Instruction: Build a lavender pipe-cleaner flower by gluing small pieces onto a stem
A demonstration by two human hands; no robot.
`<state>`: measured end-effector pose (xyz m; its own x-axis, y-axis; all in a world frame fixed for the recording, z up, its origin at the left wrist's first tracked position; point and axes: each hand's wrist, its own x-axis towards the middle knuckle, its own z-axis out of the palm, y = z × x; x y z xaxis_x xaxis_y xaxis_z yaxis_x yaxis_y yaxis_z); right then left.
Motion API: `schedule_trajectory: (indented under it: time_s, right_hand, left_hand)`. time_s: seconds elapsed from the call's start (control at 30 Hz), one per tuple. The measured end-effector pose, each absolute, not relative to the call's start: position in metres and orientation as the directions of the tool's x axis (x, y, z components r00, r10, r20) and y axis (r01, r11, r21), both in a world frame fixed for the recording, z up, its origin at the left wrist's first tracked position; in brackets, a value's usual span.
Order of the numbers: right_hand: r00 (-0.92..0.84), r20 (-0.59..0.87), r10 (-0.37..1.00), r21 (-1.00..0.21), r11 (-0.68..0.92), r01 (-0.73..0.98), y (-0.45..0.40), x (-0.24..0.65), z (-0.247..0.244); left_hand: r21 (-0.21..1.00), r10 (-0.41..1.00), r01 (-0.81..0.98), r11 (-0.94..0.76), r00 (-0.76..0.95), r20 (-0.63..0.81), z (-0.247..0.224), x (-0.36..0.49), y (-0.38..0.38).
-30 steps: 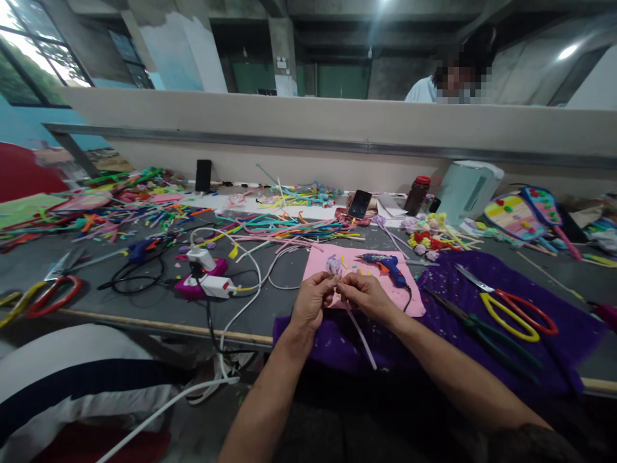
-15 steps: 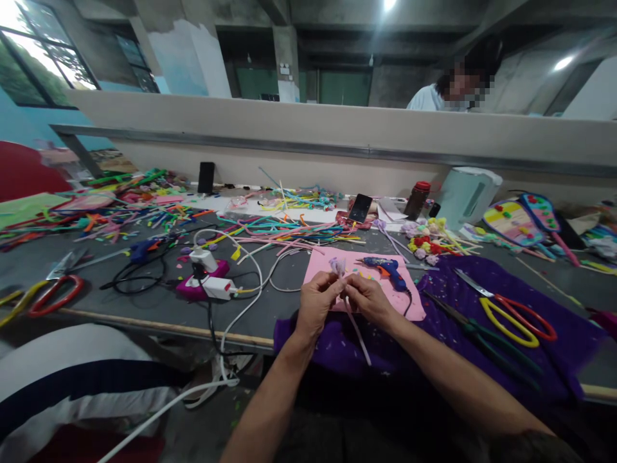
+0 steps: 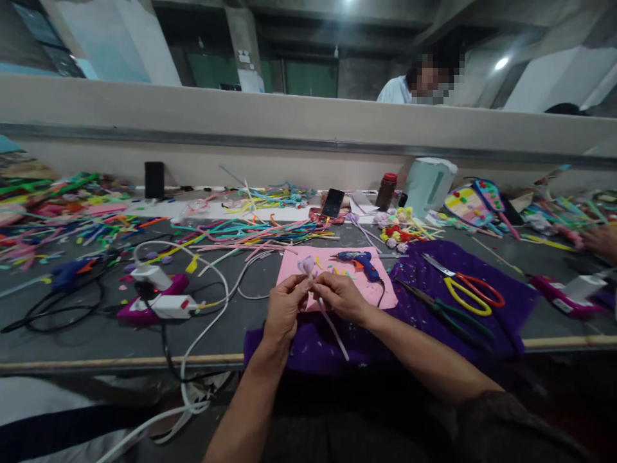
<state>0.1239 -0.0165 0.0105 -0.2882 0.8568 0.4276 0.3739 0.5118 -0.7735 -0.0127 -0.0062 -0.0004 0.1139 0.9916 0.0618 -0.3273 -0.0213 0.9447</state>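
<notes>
Evidently, we hold a lilac fuzzy flower (image 3: 305,265) just below its bloom, above the near part of a pink sheet (image 3: 288,262) on the table (image 3: 236,331). Our left hand (image 3: 284,305) is closed to a pinch, thumb and fingertips at the flower's neck; our right hand (image 3: 340,297) is pinched as narrowly from the other side, at the top of the pale stem (image 3: 333,329). The fingers hide the spot itself, so we cannot tell which tip bears where. We take it that 2 hands meet there so the neck stays steady between them and the bloom goes uncrushed. The long axis follows the stem: the bloom points away from us, slightly leftward, and the free end slants back toward us and to the right, over the purple cloth (image 3: 511,328). The blue glue gun (image 3: 361,263) lies on the sheet near our right hand, nozzle leftward, probably for easy reach; the red-and-yellow scissors (image 3: 465,287) and green-handled pliers (image 3: 431,305) rest on the cloth to our right, perhaps likewise.
</notes>
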Motion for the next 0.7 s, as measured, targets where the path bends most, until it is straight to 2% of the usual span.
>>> schedule_trajectory:
  time_s: [0.2, 0.47, 0.7]
  right_hand:
    - [-0.289, 0.457, 0.842, -0.758, 0.538, 0.369, -0.0188, 0.1231, 0.0137]
    - [-0.209, 0.404, 0.890, -0.801, 0.455, 0.389, -0.0191, 0.1262, 0.0134]
    - [-0.215, 0.398, 0.892, -0.800, 0.452, 0.394, -0.0180, 0.1276, 0.0126]
  left_hand:
    - [0.930, 0.987, -0.367, 0.005, 0.150, 0.054, 0.0013, -0.0135, -0.0059]
    - [0.931, 0.993, -0.363, 0.039, 0.120, 0.005, 0.0025, -0.0153, -0.0054]
    - [0.926, 0.992, -0.374, -0.050, 0.087, 0.088, 0.0040, -0.0132, -0.0063]
